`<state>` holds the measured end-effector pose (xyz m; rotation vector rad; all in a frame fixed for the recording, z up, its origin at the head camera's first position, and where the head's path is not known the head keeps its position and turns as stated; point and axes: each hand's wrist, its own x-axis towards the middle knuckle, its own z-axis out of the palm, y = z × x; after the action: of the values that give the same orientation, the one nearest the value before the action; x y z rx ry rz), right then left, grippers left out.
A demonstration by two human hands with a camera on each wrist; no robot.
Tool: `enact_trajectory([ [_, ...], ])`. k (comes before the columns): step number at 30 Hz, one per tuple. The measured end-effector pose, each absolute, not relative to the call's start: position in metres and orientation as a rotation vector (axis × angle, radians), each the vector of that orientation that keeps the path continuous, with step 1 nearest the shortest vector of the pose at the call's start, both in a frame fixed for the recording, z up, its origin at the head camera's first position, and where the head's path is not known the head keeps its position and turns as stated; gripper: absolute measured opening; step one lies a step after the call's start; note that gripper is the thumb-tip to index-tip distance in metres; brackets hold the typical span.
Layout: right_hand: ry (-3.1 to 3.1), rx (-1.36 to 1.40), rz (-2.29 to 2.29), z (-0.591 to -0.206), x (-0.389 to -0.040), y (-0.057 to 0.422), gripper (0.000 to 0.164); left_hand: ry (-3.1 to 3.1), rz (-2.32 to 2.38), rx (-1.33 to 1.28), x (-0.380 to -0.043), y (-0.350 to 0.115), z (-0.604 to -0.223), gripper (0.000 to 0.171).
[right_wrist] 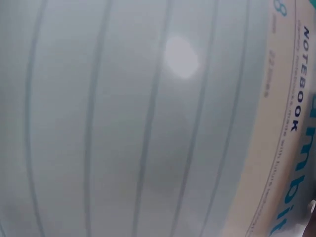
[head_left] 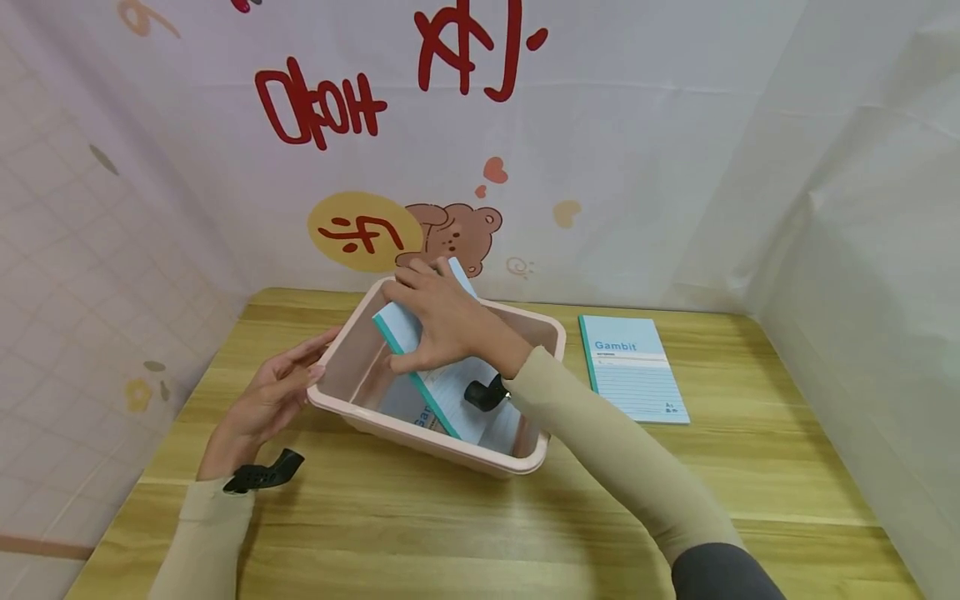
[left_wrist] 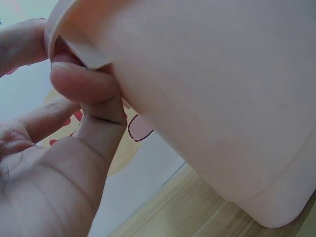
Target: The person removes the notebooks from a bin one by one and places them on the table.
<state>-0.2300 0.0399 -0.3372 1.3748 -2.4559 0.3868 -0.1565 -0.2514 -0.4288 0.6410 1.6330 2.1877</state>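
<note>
A pale pink plastic bin (head_left: 442, 440) stands tilted on the table, its left end raised. My left hand (head_left: 262, 404) grips its left end; in the left wrist view the thumb (left_wrist: 81, 81) hooks under the lip of the bin (left_wrist: 207, 94). Over the bin, my right hand (head_left: 450, 321) holds a light blue notebook (head_left: 453, 396) with a teal spine, fingers and thumb spread across its width. This notebook slants, lower end inside the bin. Its lined cover (right_wrist: 123, 118) fills the right wrist view. Another notebook (head_left: 401, 404) lies beneath it on the bin's floor, partly hidden.
To the right of the bin, a matching Gambit notebook (head_left: 633, 383) lies flat on the wood-grain table (head_left: 420, 533). A white printed cloth (head_left: 637, 167) hangs behind the table, and more cloth (head_left: 885, 275) borders it on the right.
</note>
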Motion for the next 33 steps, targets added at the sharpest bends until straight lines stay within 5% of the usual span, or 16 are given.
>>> enact_trajectory([
  [33,-2.371,1.029,0.446,-0.227,-0.214,0.116,0.061,1.55,2.209,0.701,-0.158,-0.253,-0.429,0.057],
])
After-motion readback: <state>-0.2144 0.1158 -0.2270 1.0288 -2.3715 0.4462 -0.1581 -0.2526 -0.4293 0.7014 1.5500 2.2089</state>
